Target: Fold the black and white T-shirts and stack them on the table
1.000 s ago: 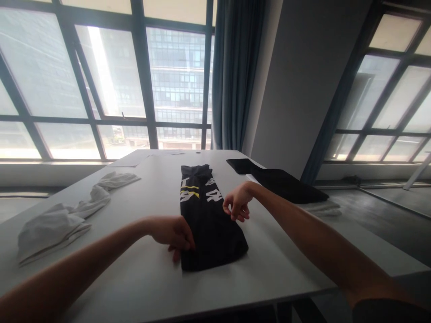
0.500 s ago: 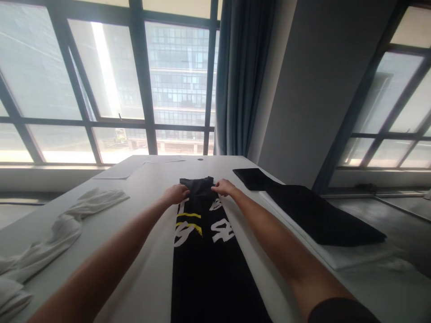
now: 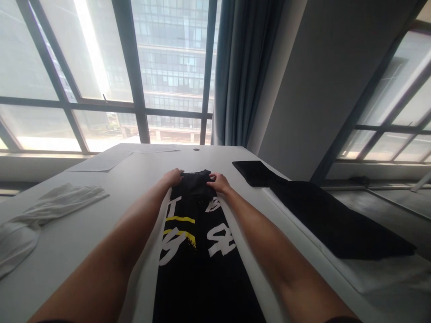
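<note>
A black T-shirt [image 3: 202,282] lies lengthwise on the white table [image 3: 144,161], narrow, with its collar end farthest from me. White brush-style lettering and yellow stripes are printed on its upper part. At the left corner of the collar end, my left hand [image 3: 174,177] is closed on the cloth, its fingertips partly hidden. My right hand [image 3: 219,183] pinches the right edge just below the collar, thumb and fingers bent around the fabric. Both forearms run along the shirt's sides.
Folded black garments [image 3: 323,215] rest on white cloth [image 3: 367,269] at the right. A crumpled light-coloured cloth [image 3: 57,206] lies left, with white paper sheets [image 3: 101,162] behind it. Past the table's far edge are windows and a blue-grey curtain [image 3: 234,80].
Both hands have shifted toward the collar end, the left now at its far corner. The shirt's collar end looks flatter. The camera view has tilted and moved slightly closer.
</note>
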Demonstrator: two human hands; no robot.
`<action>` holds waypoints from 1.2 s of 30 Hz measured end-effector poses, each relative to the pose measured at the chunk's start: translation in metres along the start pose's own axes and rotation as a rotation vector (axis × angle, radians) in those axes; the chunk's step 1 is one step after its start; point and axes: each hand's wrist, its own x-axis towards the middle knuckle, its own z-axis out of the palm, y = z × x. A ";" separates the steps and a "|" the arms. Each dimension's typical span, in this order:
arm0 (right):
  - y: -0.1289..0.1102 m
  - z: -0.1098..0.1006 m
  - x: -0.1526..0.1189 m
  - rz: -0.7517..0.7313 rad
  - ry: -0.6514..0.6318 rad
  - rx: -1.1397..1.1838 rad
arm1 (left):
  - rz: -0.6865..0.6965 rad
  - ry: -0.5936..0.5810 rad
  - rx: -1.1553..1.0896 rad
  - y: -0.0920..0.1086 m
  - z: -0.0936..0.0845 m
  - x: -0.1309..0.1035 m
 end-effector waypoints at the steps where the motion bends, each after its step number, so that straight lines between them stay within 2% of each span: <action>1: 0.000 0.000 0.000 0.003 0.001 -0.001 | 0.004 0.013 -0.005 -0.001 -0.001 0.001; 7: -0.015 -0.008 0.005 -0.049 -0.004 -0.041 | -0.032 0.160 -0.082 -0.011 -0.021 0.000; 10: -0.024 -0.010 0.010 -0.077 0.096 -0.058 | -0.080 0.222 -0.130 -0.020 -0.027 -0.005; 13: -0.030 -0.006 0.014 -0.100 0.200 -0.061 | -0.134 0.245 -0.159 -0.028 -0.024 -0.011; 18: -0.040 0.002 0.005 -0.095 0.127 -0.199 | -0.183 0.257 -0.146 -0.031 -0.013 -0.020; 20: -0.049 0.002 -0.005 -0.116 0.130 -0.256 | -0.197 0.273 -0.121 -0.025 -0.012 -0.027; 22: -0.061 0.001 -0.016 -0.138 0.081 -0.302 | -0.199 0.279 -0.046 -0.014 -0.014 -0.039; 25: -0.077 0.002 -0.036 -0.079 -0.144 -0.321 | -0.153 0.194 0.084 0.009 -0.014 -0.066; 27: -0.083 0.004 -0.049 -0.032 -0.311 -0.301 | -0.112 0.066 0.101 0.023 -0.009 -0.087; 29: -0.085 0.006 -0.061 -0.021 -0.421 -0.282 | -0.087 -0.066 0.096 0.031 0.000 -0.104; 32: -0.085 0.007 -0.075 -0.016 -0.456 -0.289 | -0.064 -0.150 0.093 0.033 0.011 -0.116; 36: -0.088 0.008 -0.078 0.005 -0.442 -0.311 | -0.017 -0.141 0.114 0.027 0.018 -0.105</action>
